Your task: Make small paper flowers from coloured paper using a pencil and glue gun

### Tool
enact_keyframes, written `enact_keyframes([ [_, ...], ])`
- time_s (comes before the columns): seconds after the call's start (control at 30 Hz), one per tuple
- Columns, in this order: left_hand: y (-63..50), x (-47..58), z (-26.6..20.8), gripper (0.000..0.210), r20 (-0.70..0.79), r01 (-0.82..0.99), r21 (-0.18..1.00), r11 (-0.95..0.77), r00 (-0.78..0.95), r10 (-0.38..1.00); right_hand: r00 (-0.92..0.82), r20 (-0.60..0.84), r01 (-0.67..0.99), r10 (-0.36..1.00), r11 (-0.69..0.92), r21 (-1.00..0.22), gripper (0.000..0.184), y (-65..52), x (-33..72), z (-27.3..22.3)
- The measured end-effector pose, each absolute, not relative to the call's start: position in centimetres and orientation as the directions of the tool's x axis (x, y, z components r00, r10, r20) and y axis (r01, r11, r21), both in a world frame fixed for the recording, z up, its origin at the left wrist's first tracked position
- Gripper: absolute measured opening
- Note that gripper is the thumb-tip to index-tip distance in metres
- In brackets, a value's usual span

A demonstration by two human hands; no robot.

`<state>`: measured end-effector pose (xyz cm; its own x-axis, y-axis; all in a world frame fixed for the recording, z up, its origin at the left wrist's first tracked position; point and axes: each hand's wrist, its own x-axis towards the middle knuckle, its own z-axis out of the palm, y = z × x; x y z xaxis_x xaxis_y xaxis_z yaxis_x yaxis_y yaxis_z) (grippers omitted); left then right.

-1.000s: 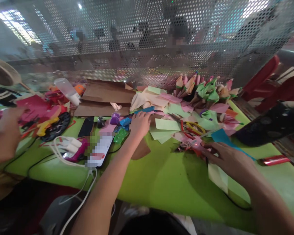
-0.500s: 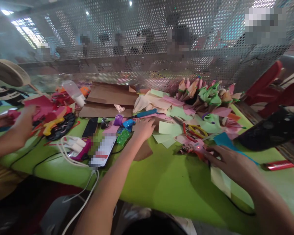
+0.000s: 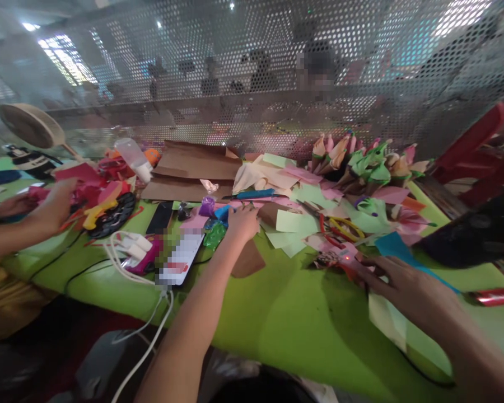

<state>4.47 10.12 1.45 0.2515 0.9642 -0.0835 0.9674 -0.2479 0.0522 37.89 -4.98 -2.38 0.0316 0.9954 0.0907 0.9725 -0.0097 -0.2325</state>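
My left hand (image 3: 242,221) reaches across the table with its fingers apart, over the edge of a blue plastic packet (image 3: 222,213). Whether the fingertips touch the packet is hard to see. Beside it lie a green plastic packet (image 3: 214,235) and a purple one (image 3: 207,206). A blue-handled tool (image 3: 254,194) rests just beyond the fingers. On the right, my right hand (image 3: 388,275) is closed on the back end of a pinkish glue gun (image 3: 348,257) with a lit red light. Its front end lies by crumpled, stained paper (image 3: 325,259).
Folded paper flowers (image 3: 372,162) stand at the back right, with scissors (image 3: 334,232) and green paper squares (image 3: 294,222) nearer. Phones (image 3: 181,258) and a white cable (image 3: 168,313) lie left of my left arm. A co-worker's hand (image 3: 54,204) handles pink paper at far left.
My left hand has shifted slightly left, from beside the blue-handled tool onto the blue packet, covering part of it. My right hand stays on the glue gun. The view has turned slightly left.
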Motion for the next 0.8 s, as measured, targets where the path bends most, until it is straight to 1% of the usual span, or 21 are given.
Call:
enact_keyframes([
  [0.1, 9.1, 4.7, 1.6, 0.045, -0.119, 0.959, 0.058, -0.278, 0.283, 0.952, 0.068, -0.001, 0.961, 0.998, -0.065, -0.269, 0.051, -4.9, 37.8, -2.2],
  [0.23, 8.2, 4.5, 1.9, 0.048, -0.102, 0.943, 0.076, -0.325, 0.331, 0.938, 0.091, -0.007, 0.962, 0.996, -0.09, -0.258, 0.049, -4.9, 37.7, -1.9],
  [0.3, 8.3, 4.1, 2.3, 0.05, -0.054, 0.945, 0.087, -0.316, 0.321, 0.945, 0.088, -0.011, 0.962, 0.996, -0.088, -0.259, 0.05, -4.9, 37.7, -1.9],
  [0.4, 8.6, 3.3, 2.8, 0.053, 0.026, 0.962, 0.124, -0.244, 0.243, 0.97, 0.09, -0.031, 0.96, 0.995, -0.095, -0.264, 0.054, -4.9, 37.5, -1.6],
  [0.57, 9.5, 2.4, 3.2, 0.05, 0.285, 0.966, 0.227, -0.127, 0.058, 0.957, 0.084, -0.048, 0.964, 0.995, -0.094, -0.25, 0.049, -4.9, 37.1, -0.9],
  [0.63, 9.8, 2.3, 3.0, 0.051, 0.328, 0.961, 0.254, -0.107, 0.019, 0.945, 0.085, -0.05, 0.965, 0.995, -0.095, -0.244, 0.05, -4.9, 37.1, -0.8],
  [0.7, 10.0, 2.4, 2.6, 0.054, 0.284, 0.963, 0.25, -0.101, 0.027, 0.958, 0.085, -0.052, 0.966, 0.995, -0.095, -0.24, 0.054, -4.8, 37.2, -1.0],
  [0.77, 10.0, 2.5, 2.1, 0.06, 0.186, 0.972, 0.211, -0.107, 0.067, 0.98, 0.081, -0.051, 0.967, 0.995, -0.091, -0.238, 0.057, -4.7, 37.5, -1.6],
  [0.8, 9.9, 2.7, 1.9, 0.064, 0.141, 0.976, 0.181, -0.119, 0.094, 0.986, 0.078, -0.027, 0.969, 0.997, -0.083, -0.231, 0.056, -4.6, 37.8, -2.0],
])
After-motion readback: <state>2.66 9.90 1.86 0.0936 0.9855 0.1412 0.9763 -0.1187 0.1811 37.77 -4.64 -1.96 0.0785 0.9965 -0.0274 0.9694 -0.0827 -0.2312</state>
